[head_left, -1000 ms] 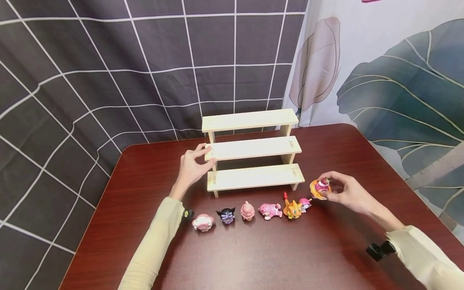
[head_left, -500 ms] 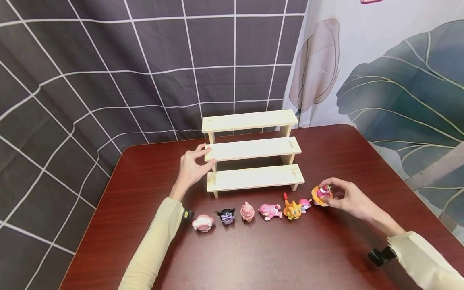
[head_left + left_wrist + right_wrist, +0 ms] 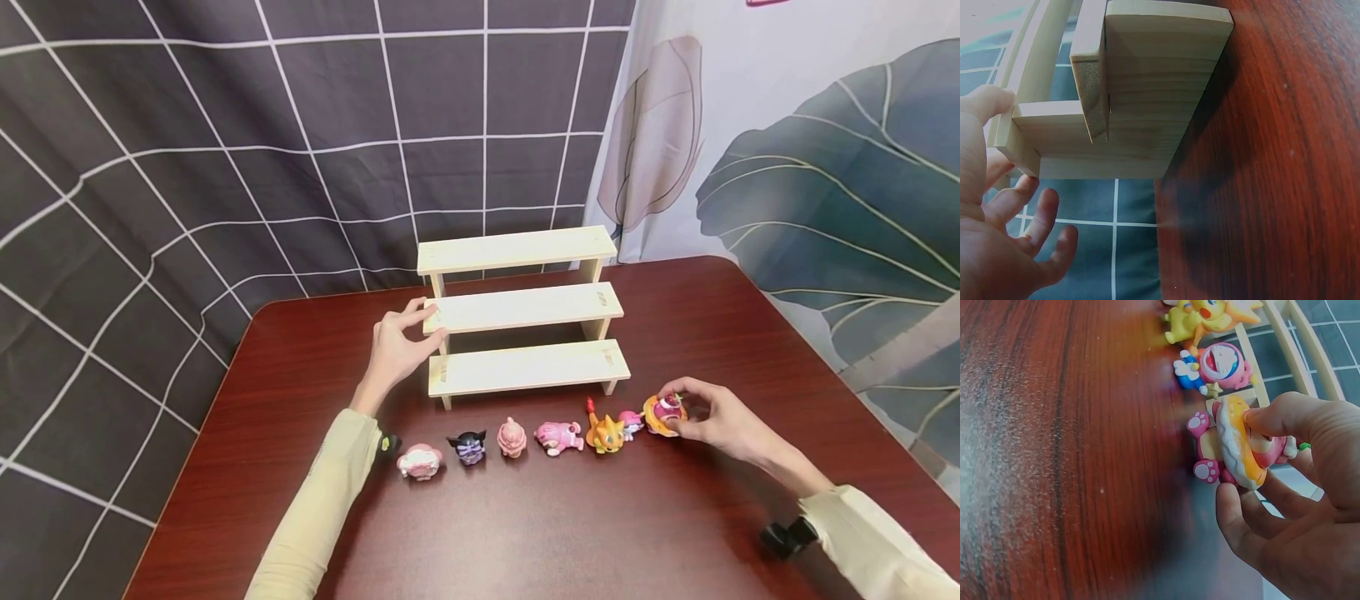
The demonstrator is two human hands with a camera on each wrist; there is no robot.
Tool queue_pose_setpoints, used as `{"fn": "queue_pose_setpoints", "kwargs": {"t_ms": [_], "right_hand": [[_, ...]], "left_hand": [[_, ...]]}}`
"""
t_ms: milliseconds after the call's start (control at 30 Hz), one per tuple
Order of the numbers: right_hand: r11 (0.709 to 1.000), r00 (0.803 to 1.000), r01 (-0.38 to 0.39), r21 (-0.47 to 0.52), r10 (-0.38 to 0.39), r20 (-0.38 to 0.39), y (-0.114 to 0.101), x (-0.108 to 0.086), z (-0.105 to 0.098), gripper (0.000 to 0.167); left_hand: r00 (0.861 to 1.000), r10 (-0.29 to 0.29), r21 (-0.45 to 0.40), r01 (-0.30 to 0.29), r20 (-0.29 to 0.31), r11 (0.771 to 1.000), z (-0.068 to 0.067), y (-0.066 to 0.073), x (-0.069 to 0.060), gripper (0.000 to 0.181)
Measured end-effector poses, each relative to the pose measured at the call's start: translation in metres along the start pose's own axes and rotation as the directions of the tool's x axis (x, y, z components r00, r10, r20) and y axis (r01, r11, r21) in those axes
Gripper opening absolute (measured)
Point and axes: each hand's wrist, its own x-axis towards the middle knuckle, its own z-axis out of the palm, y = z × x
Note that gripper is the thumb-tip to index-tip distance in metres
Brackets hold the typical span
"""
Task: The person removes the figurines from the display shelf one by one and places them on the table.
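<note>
My left hand (image 3: pixel 400 348) pinches the left end of the middle board of a three-step wooden display stand (image 3: pixel 528 367). In the left wrist view the thumb lies on that board's end (image 3: pixel 1017 147), with the other fingers below it. My right hand (image 3: pixel 727 421) grips a pink bear figurine (image 3: pixel 666 410) wearing an orange ring, at the right end of a row of toys. The bear's pink feet (image 3: pixel 1205 470) point toward the table in the right wrist view; whether they touch it I cannot tell. Beside it sits a small pink-and-blue figurine (image 3: pixel 631 423).
Leftward along the row stand an orange spiky figurine (image 3: pixel 604 433), a pink figurine lying down (image 3: pixel 558 436), a pink ice-cream-shaped figurine (image 3: pixel 512 437), a black-and-purple one (image 3: pixel 468 447) and a pink-and-white one (image 3: pixel 420 461). The dark red table (image 3: pixel 525 533) meets curtains behind.
My right hand has brought the bear figurine down and nearer to me, in line with the toy row. The left hand has stayed on the stand.
</note>
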Motion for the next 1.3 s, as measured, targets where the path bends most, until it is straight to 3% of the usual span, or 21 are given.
{"fn": "queue_pose_setpoints", "kwargs": {"t_ms": [400,733,1067,1300], "right_hand": [[1.0,1.0,-0.013,-0.013,0.013,0.008,0.0,-0.0005,0.0009,0.041],[0.998,0.997,-0.066,0.002,0.066,0.028,-0.0002,-0.0005,-0.0003,0.042],[1.0,1.0,0.002,0.001,-0.002,0.006,0.0016,-0.0012,0.0,0.046],[1.0,1.0,0.002,-0.019,-0.002,-0.001,0.0009,-0.0025,-0.0022,0.052]], "left_hand": [[1.0,0.001,-0.002,-0.001,-0.004,1.0,0.0009,-0.0019,-0.0005,0.043],[1.0,-0.008,-0.006,0.008,-0.001,1.0,0.0003,-0.002,-0.0009,0.044],[1.0,-0.006,0.0,0.006,0.001,1.0,0.0002,-0.0028,-0.0001,0.044],[1.0,-0.003,-0.003,0.003,0.004,1.0,-0.0001,-0.0038,-0.0004,0.044]]}}
